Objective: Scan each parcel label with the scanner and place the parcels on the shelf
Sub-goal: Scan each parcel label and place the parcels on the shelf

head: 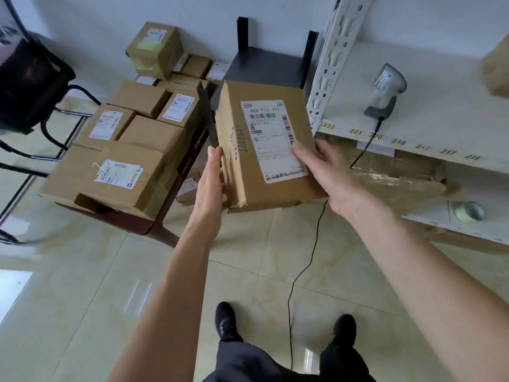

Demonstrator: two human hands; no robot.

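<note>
I hold a brown cardboard parcel (245, 172) in the air with both hands, its white label (271, 139) facing up toward me. My left hand (210, 186) grips its left side. My right hand (327, 175) grips its right edge, thumb on the label. A grey and white scanner (385, 91) stands on the white shelf (440, 128) to the right, apart from both hands, its black cable (305, 266) hanging to the floor.
Several labelled cardboard parcels (129, 172) are stacked on a low dark table at left. A black stand (264, 70) sits behind the held parcel. A large wrapped box (396, 177) and a tape roll (466, 212) lie under the shelf. A black chair (33, 86) is far left.
</note>
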